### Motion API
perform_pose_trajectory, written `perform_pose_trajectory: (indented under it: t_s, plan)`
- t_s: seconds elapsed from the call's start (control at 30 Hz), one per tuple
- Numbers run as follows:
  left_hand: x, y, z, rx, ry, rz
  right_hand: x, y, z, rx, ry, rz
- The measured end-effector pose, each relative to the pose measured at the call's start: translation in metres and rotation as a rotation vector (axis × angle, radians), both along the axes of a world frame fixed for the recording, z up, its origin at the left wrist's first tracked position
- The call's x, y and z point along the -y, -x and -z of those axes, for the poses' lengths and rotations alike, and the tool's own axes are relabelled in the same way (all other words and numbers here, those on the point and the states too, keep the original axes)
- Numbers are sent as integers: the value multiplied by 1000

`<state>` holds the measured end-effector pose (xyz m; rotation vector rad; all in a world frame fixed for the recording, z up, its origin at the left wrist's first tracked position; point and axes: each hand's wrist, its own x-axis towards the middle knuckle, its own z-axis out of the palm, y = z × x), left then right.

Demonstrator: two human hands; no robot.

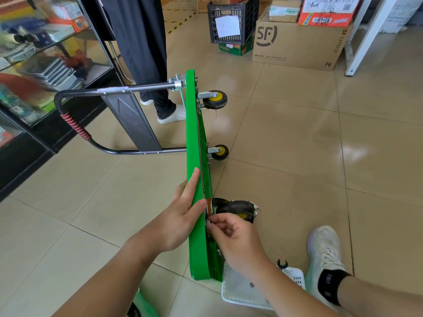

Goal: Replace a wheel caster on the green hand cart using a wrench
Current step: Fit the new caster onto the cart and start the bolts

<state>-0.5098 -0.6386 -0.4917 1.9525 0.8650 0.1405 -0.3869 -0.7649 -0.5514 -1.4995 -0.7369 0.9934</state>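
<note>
Right hand [231,234] pinching small fastener [208,222] at caster [235,209] plate | left hand [183,213] flat, fingers straight, against tipped green hand cart [194,133] | wrench [282,264] beside right wrist, at white basket [296,275] rim

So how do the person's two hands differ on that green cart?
The left hand lies with straight fingers against the green plastic cart deck; the right hand has curled fingers pinching a small part, too small to identify. The left hand is on the deck's smooth side, the right hand on its wheel side, beside the near black caster wheel. Both touch the cart; neither holds the dark open-ended wrench lying nearby.
</note>
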Motion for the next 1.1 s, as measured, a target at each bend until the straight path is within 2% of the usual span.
perform_pose_trajectory:
  t_s: [0.23,0.4,0.53,0.83,0.97,1.1]
  plan:
    - [1,-1,-1,-2,4,-3,1,0,-1,-38,-6,-22]
    - [1,0,1,-7,-3,-24,0,-3,2,127,29,-64]
    - [2,-2,0,-8,-5,-13,4,2,5,24,-40,1]
    - [2,0,-2,-14,-15,-18,0,-2,7,16,-5,-49]
    - [1,0,-2,-22,-21,-2,1,0,8,-49,-57,-46]
    - [2,0,-1,-15,-10,-18,-2,-7,8,150,-91,-131]
